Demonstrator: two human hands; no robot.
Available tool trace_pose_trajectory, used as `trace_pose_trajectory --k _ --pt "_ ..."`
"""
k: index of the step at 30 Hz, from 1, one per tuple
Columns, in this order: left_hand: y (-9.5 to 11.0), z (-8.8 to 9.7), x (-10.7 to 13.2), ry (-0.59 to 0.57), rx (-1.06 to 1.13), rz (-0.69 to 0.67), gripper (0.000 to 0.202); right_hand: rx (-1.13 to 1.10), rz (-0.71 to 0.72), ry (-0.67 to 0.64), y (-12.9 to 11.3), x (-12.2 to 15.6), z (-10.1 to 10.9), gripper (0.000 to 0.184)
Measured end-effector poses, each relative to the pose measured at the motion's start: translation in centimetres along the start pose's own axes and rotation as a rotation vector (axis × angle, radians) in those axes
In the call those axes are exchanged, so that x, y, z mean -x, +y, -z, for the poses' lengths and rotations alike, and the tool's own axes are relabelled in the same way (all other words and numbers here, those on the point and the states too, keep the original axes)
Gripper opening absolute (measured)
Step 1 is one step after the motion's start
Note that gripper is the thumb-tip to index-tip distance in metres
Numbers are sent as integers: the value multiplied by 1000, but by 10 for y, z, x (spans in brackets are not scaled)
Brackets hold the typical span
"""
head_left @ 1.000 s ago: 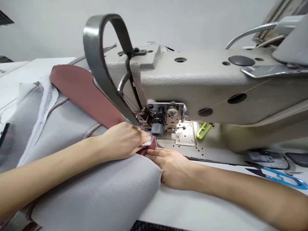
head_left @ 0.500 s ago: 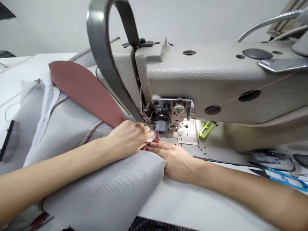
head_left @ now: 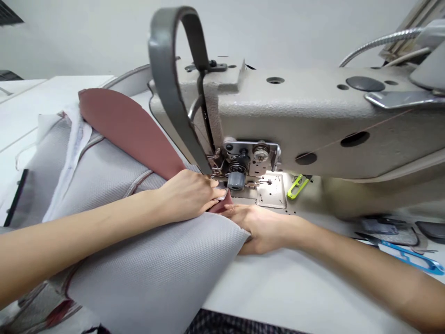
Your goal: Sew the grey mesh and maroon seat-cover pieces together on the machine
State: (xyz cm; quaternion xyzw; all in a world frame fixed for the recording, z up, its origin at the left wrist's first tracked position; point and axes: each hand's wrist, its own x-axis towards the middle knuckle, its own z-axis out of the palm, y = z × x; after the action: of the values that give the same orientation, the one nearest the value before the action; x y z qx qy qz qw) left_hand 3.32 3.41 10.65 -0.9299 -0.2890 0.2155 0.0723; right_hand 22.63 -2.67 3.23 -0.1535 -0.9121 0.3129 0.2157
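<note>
Close to the needle area of a sewing machine (head_left: 250,118), my left hand (head_left: 187,195) is closed on the layered fabric, fingertips at a small pale edge. My right hand (head_left: 262,227) grips the near edge of the grey textured fabric (head_left: 160,264), its thumb partly hidden by the cloth. Between the hands shows a strip of dusty-pink material (head_left: 224,202). A larger dusty-pink panel (head_left: 128,130) lies over the grey fabric behind my left hand. The needle tip and presser foot are largely hidden by the machine head.
Yellow-green thread snips (head_left: 298,186) lie on the machine bed, right of the metal plate (head_left: 271,197). Blue-handled snips (head_left: 413,260) rest on the white table (head_left: 295,287) at right. A tall curved metal bar (head_left: 163,69) rises in front of the machine's left end.
My right hand has shifted slightly right, drawing the grey fabric's near corner with it. More of the pink strip shows between my hands. The whole view has also shifted a little.
</note>
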Motion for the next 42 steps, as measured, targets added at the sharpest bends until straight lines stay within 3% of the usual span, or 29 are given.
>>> trace_pose_trajectory --k 2,5,8,11,17,25,29,33,38,42 --pt "4 4 0 0 31 35 25 -14 -18 -20 -4 -3 -2 29" --pt "14 9 0 -31 84 90 24 168 -96 32 -10 -10 -24 37" --pt "20 9 0 -54 121 82 22 289 -147 40 -11 -16 -45 37" --pt "21 5 0 -66 120 70 21 298 -170 40 -9 -18 -53 43" --pt "17 1 2 -33 113 57 25 221 -220 99 -4 -20 -49 49" --pt "15 -2 -2 15 152 30 26 179 -295 81 4 -25 -41 45" --pt "16 1 -4 -16 181 58 28 148 -220 136 7 -19 -30 42" --pt "16 3 -3 -56 185 74 25 63 -101 84 7 -13 -17 44" --pt "16 -1 -1 -59 248 75 27 120 -209 85 5 -17 -25 37" --pt "16 -1 -1 -72 283 69 31 133 -261 105 6 -22 -32 44"
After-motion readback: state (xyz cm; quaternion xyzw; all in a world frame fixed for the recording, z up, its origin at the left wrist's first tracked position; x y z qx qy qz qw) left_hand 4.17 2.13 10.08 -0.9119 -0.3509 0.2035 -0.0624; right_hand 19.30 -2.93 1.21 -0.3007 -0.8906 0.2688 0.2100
